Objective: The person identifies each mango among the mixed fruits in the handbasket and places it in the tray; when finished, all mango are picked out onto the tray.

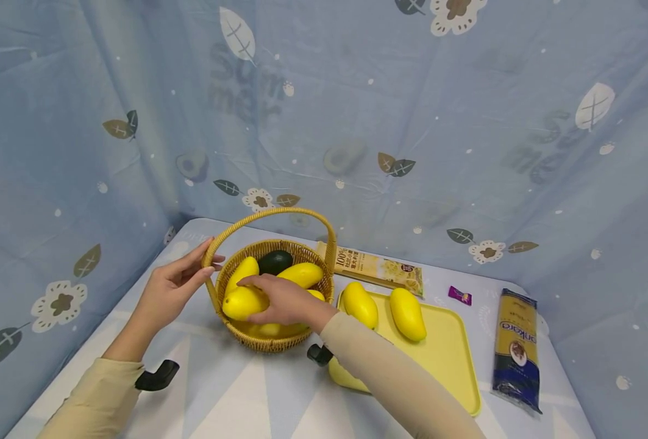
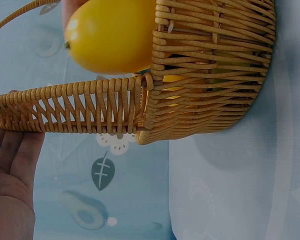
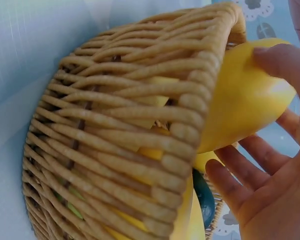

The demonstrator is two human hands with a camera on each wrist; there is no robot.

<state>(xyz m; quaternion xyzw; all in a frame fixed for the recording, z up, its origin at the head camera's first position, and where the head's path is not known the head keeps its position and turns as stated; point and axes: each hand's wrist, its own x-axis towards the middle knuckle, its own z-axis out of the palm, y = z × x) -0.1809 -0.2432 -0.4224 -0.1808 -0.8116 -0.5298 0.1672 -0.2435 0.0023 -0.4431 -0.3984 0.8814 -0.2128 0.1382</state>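
A round wicker basket (image 1: 269, 346) stands on the table with several yellow mangoes (image 1: 304, 275) and a dark green, avocado-like fruit (image 1: 275, 263) inside. My left hand (image 1: 166, 292) holds the left side of its tall arched handle (image 1: 216, 244), fingers behind and thumb in front. Over the near left of the basket, my right hand (image 1: 286, 299) grips one mango (image 1: 242, 303), thumb on one side and fingers on the other. In the right wrist view this mango (image 3: 240, 100) leans out past the basket's rim. Part of the basket's contents lies hidden under my right hand.
Right of the basket lies a yellow tray (image 1: 447, 360) bearing two mangoes (image 1: 408, 314); my right forearm crosses over it. Behind are a flat noodle packet (image 1: 378, 268) and a small purple wrapped sweet (image 1: 459, 296). A blue-and-gold pack (image 1: 516, 350) lies far right. Patterned curtains enclose the table.
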